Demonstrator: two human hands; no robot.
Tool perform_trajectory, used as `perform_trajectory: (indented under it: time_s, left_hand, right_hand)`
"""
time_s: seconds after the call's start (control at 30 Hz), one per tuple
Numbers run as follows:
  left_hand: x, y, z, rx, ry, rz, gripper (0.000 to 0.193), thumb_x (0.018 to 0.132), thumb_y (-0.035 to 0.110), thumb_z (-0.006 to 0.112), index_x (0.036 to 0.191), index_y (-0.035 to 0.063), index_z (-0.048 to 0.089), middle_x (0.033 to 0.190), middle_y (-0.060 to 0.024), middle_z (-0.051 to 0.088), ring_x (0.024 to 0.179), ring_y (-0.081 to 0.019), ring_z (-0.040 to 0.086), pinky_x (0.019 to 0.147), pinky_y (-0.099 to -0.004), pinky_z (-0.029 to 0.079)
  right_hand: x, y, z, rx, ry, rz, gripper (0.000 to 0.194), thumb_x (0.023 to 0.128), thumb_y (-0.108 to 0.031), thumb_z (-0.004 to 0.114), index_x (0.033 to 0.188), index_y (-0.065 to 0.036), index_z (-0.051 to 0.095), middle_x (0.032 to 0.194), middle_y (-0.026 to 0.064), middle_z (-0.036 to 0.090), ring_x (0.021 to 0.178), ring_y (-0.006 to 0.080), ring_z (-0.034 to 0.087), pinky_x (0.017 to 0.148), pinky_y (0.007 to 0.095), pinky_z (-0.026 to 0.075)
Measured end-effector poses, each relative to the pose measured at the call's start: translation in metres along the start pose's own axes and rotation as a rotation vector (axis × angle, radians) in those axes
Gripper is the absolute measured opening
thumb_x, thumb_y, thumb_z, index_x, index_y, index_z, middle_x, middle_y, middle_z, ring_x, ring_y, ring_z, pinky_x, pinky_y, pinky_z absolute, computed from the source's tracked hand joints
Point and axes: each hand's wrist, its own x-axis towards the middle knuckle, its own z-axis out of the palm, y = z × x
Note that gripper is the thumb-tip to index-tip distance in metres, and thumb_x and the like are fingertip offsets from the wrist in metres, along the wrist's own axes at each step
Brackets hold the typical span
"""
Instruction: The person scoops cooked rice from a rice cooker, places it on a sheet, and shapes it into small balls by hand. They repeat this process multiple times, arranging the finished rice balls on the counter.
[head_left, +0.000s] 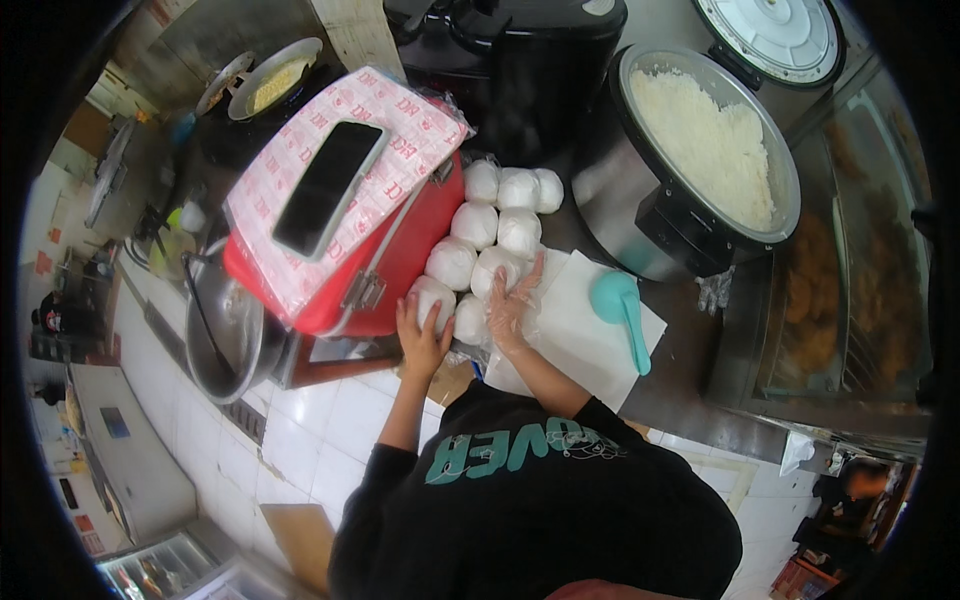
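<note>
Several round white paper-wrapped bundles (475, 225) stand packed in rows beside a red cooler box (390, 281). My bare left hand (425, 337) grips the nearest left bundle (433, 295), fingers spread over its front. In a clear plastic glove, my right hand (513, 304) holds a bundle (493, 268) in the right-hand row from its right side. Another bundle (471, 319) sits between my two hands. Close by on the right, a stack of white paper sheets (581, 330) lies flat under a turquoise rice scoop (620, 304). What is inside the bundles is hidden.
A large cooker (622, 187) full of white rice (705, 142) stands at the right. On the cooler lie pink printed paper (405, 112) and a phone (330, 187). Beyond are a black cooker (517, 82) and pans (277, 79). A glass-fronted food case (840, 247) borders the right.
</note>
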Motion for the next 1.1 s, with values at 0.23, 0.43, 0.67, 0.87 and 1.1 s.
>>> perform_trajectory:
  time_s: [0.23,0.43,0.67,0.87,1.1]
  left_hand:
    - [0.005,0.001,0.017,0.075,-0.039,-0.005,0.058,0.084,0.026,0.078,0.137,0.0178,0.055,0.155,-0.0224,0.037,0.142,-0.0484,0.033,0.112,-0.0623,0.032]
    - [0.004,0.008,0.001,-0.038,-0.094,-0.052,0.058,0.084,0.022,0.077,0.138,0.0168,0.056,0.156,-0.0262,0.032,0.144,-0.0498,0.027,0.116,-0.0603,0.026]
    - [0.009,0.031,-0.009,-0.022,0.067,-0.048,0.058,0.082,0.021,0.079,0.134,0.0114,0.056,0.152,-0.0259,0.037,0.138,-0.0494,0.034,0.111,-0.059,0.031]
    - [0.01,0.12,0.015,-0.496,-0.469,0.224,0.07,0.08,0.032,0.081,0.14,0.0107,0.051,0.155,-0.0205,0.036,0.144,-0.0435,0.033,0.114,-0.0553,0.032]
    - [0.024,0.16,0.054,-0.367,-0.981,0.435,0.09,0.077,0.062,0.074,0.154,0.026,0.042,0.163,-0.0213,0.024,0.151,-0.0452,0.019,0.119,-0.0594,0.019]
  right_hand:
    - [0.055,0.0,0.026,-0.152,-0.001,-0.193,0.084,0.102,-0.032,0.053,0.156,0.009,0.003,0.162,0.0326,0.013,0.151,0.0437,0.017,0.124,0.0451,0.012]
    - [0.073,0.019,0.004,-0.169,-0.14,-0.184,0.091,0.101,-0.042,0.053,0.156,0.009,0.002,0.162,0.0334,0.014,0.151,0.046,0.016,0.123,0.0447,0.015]
    - [0.038,-0.017,-0.056,-0.283,-0.147,-0.334,0.08,0.097,-0.033,0.058,0.158,-0.002,0.018,0.159,0.0329,0.021,0.152,0.0438,0.016,0.122,0.0505,0.016]
    - [0.015,-0.037,-0.214,-1.04,0.197,-0.217,0.074,0.085,-0.005,0.062,0.153,-0.007,0.034,0.141,0.0267,0.049,0.133,0.0423,0.045,0.11,0.0505,0.036]
    - [0.016,-0.129,-0.25,-0.76,-0.209,-0.154,0.079,0.09,-0.008,0.062,0.157,-0.007,0.019,0.112,0.0315,0.064,0.094,0.0491,0.067,0.082,0.0538,0.054]
